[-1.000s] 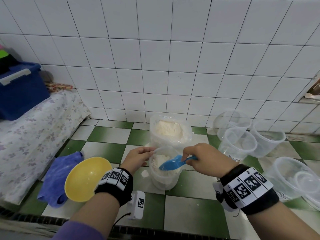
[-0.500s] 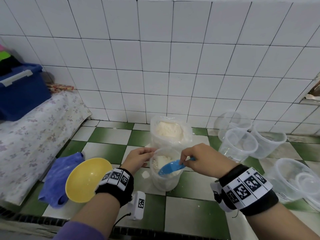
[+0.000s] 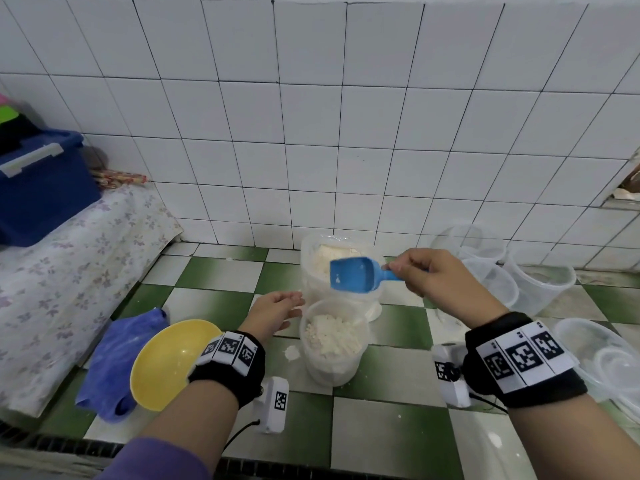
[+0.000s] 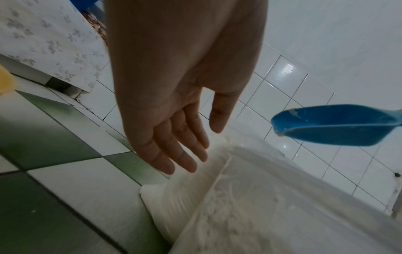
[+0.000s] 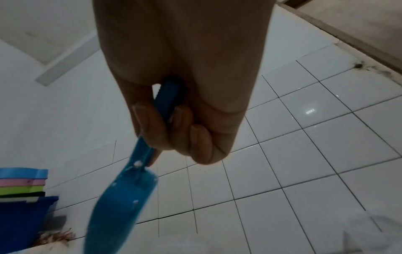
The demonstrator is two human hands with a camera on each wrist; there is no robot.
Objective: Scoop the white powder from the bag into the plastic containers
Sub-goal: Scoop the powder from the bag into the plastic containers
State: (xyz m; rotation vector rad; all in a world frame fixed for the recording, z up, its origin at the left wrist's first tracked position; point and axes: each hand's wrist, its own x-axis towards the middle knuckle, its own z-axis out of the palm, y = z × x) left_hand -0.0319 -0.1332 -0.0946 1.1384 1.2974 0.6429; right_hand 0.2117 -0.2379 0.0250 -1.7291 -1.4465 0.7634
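Note:
A clear bag of white powder (image 3: 327,261) stands against the tiled wall. In front of it a clear plastic container (image 3: 332,344) holds powder well up its sides. My right hand (image 3: 433,275) pinches the handle of a blue scoop (image 3: 353,274), raised in front of the bag with almost nothing in it; the scoop (image 4: 335,125) also shows in the left wrist view, and the right wrist view shows my fingers curled round its handle (image 5: 167,99). My left hand (image 3: 277,310) hovers just left of the container's rim, fingers (image 4: 180,154) straight and holding nothing.
A yellow bowl (image 3: 166,362) and a blue cloth (image 3: 117,355) lie at the left. Several empty clear containers (image 3: 491,282) stand at the right, with clear tubs and lids (image 3: 595,355) nearer me. A floral-covered ledge (image 3: 62,265) carries a blue box (image 3: 38,188). A little spilled powder (image 3: 292,352) lies beside the filled container.
My right hand has lifted the scoop out of the container and up toward the bag. My left hand has let go of the container's rim and straightened its fingers.

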